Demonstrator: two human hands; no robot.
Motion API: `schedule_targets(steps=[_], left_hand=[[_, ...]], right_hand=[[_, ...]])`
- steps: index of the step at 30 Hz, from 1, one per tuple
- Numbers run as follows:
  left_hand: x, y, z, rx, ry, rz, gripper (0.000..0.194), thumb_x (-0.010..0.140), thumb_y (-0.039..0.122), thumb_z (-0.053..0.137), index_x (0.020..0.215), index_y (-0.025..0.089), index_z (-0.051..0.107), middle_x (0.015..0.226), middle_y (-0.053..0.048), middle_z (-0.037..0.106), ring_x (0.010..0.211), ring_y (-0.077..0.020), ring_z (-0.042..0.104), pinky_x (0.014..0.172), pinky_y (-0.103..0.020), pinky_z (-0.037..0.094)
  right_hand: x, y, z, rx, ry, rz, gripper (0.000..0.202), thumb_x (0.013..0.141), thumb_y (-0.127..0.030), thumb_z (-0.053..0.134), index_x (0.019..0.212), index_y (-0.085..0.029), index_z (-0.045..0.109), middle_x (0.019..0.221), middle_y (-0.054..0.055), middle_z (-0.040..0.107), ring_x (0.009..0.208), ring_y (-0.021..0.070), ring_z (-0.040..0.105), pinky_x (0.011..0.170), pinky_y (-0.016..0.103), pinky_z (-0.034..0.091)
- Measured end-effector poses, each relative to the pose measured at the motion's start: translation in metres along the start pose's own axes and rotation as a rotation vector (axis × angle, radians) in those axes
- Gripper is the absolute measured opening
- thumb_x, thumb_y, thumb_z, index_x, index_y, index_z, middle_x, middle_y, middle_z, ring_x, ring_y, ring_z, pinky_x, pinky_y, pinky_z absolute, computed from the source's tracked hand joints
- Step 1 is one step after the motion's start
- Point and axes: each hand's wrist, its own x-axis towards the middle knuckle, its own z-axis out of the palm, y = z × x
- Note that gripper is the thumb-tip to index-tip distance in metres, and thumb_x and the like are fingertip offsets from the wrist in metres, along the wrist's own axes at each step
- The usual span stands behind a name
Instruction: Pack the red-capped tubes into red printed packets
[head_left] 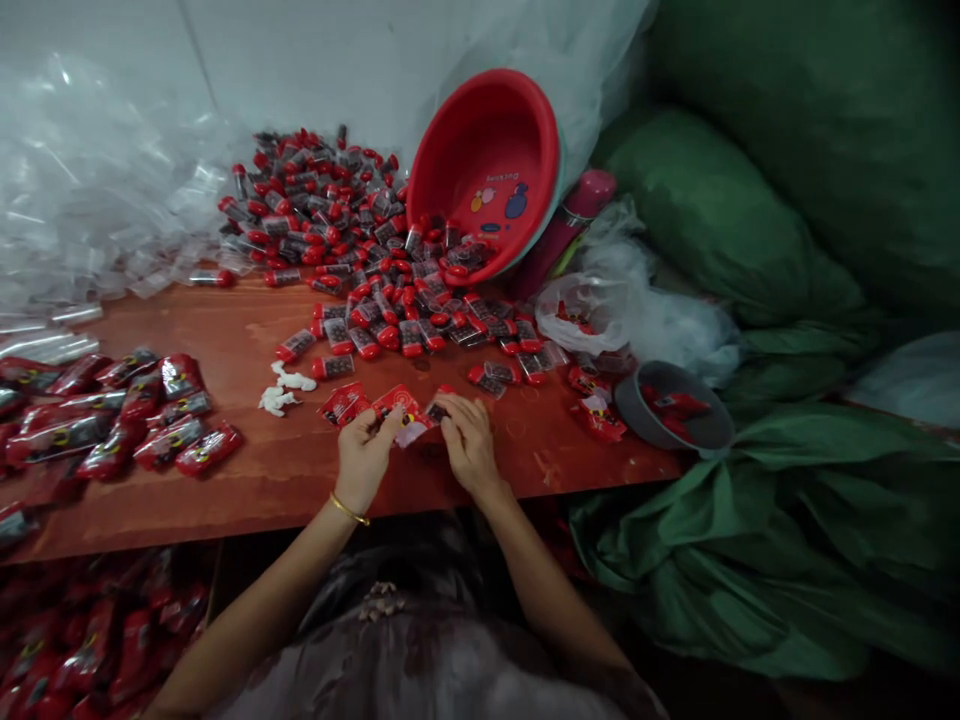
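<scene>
- Evidently, the work centres on a flat, red printed plastic packet on the brown-red tabletop, between the hands; take it as the clock's centre, noon at the far wall.
- The left hand, toward half past seven, has thumb and finger closed on the packet's near edge.
- At four o'clock, the right hand seems to pinch a small dark capsule; its fingertips partly hide it.
- By judgement, the step in hand is bringing capsule and packet together; the next move calls for a steady left pinch and a careful right one.
- Touching distance away at nine lies another red packet; beyond it are small white plastic figures, then plump, glossy red packages.
- A grey round bowl holding red pieces stands at three.
- From eleven to one spreads a heap of clear, red-capped capsules, spilling from a tilted red plastic basin at one.
</scene>
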Motion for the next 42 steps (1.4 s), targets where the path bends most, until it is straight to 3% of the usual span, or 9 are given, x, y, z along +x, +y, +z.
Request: schedule_targets(steps=[3, 9, 13, 19, 25, 28, 34, 39, 42], left_hand=[[-0.009, -0.008, 0.003, 0.076, -0.017, 0.074, 0.030, 0.069, 0.044, 0.070, 0.065, 0.014, 0.065, 0.058, 0.002, 0.059, 0.055, -0.0088, 0.049, 0.054, -0.021, 0.040], [-0.027, -0.012, -0.005, -0.025, -0.060, -0.162, 0.038, 0.057, 0.048, 0.077, 0.067, 0.012, 0.067, 0.062, -0.001, 0.063, 0.056, -0.0097, 0.053, 0.055, -0.022, 0.045], [-0.030, -0.003, -0.013, -0.117, 0.014, -0.351, 0.043, 0.046, 0.044, 0.084, 0.070, 0.011, 0.069, 0.061, -0.002, 0.065, 0.051, -0.0091, 0.054, 0.047, -0.020, 0.044], [-0.028, 0.010, -0.018, -0.243, 0.023, -0.412, 0.044, 0.039, 0.038, 0.087, 0.068, 0.012, 0.068, 0.056, 0.000, 0.064, 0.046, -0.0074, 0.053, 0.044, -0.019, 0.045], [-0.019, 0.015, -0.018, -0.294, 0.079, -0.394, 0.042, 0.040, 0.035, 0.088, 0.068, 0.011, 0.067, 0.058, 0.000, 0.065, 0.048, -0.0079, 0.057, 0.047, -0.018, 0.046], [-0.015, 0.016, -0.017, -0.317, 0.036, -0.432, 0.038, 0.046, 0.033, 0.087, 0.070, 0.011, 0.067, 0.059, -0.001, 0.066, 0.048, -0.0084, 0.057, 0.047, -0.019, 0.047], [-0.013, 0.020, -0.025, -0.327, -0.002, -0.501, 0.038, 0.047, 0.037, 0.087, 0.068, 0.013, 0.065, 0.060, -0.003, 0.068, 0.047, -0.0093, 0.058, 0.048, -0.020, 0.047], [-0.014, 0.018, -0.031, -0.291, 0.016, -0.514, 0.044, 0.041, 0.039, 0.088, 0.068, 0.012, 0.067, 0.061, -0.003, 0.068, 0.047, -0.0097, 0.057, 0.046, -0.020, 0.047], [-0.016, 0.016, -0.027, -0.268, 0.001, -0.478, 0.043, 0.040, 0.039, 0.088, 0.066, 0.012, 0.067, 0.060, -0.002, 0.067, 0.046, -0.0084, 0.056, 0.046, -0.020, 0.046]], right_hand=[[-0.022, -0.025, 0.002, 0.316, 0.014, 0.166, 0.032, 0.091, -0.038, 0.042, 0.099, -0.018, 0.066, 0.090, 0.005, 0.070, 0.082, 0.0175, 0.063, 0.075, 0.029, 0.048], [-0.034, -0.039, 0.011, 0.331, 0.029, 0.226, 0.032, 0.087, -0.039, 0.047, 0.066, -0.017, 0.058, 0.054, -0.004, 0.050, 0.051, 0.0099, 0.044, 0.051, 0.021, 0.035], [-0.034, -0.041, 0.012, 0.347, 0.000, 0.208, 0.032, 0.088, -0.038, 0.045, 0.065, -0.018, 0.053, 0.055, -0.004, 0.047, 0.052, 0.0093, 0.044, 0.052, 0.020, 0.034], [-0.023, -0.044, 0.002, 0.162, -0.069, 0.141, 0.039, 0.093, -0.041, 0.034, 0.068, -0.019, 0.054, 0.061, 0.000, 0.057, 0.059, 0.0119, 0.053, 0.058, 0.022, 0.037], [0.011, -0.030, -0.011, -0.533, -0.183, 0.576, 0.052, 0.089, -0.059, 0.035, 0.082, -0.015, 0.061, 0.080, 0.016, 0.068, 0.078, 0.0267, 0.065, 0.065, 0.032, 0.042], [0.026, -0.024, -0.001, -0.584, -0.197, 0.585, 0.047, 0.086, -0.056, 0.046, 0.096, -0.012, 0.060, 0.095, 0.019, 0.068, 0.090, 0.0297, 0.065, 0.071, 0.034, 0.045], [0.014, -0.015, 0.010, -0.308, -0.084, 0.450, 0.022, 0.083, -0.032, 0.053, 0.099, -0.017, 0.056, 0.094, 0.012, 0.068, 0.090, 0.0245, 0.064, 0.077, 0.034, 0.046], [-0.025, -0.025, -0.023, 0.441, -0.089, 0.397, 0.024, 0.080, -0.042, 0.055, 0.090, -0.020, 0.052, 0.074, 0.000, 0.065, 0.051, 0.0113, 0.057, 0.055, 0.025, 0.048], [-0.043, -0.040, -0.044, 0.602, -0.203, 0.426, 0.025, 0.078, -0.043, 0.060, 0.086, -0.020, 0.056, 0.059, -0.005, 0.058, 0.041, 0.0082, 0.049, 0.046, 0.022, 0.044]])
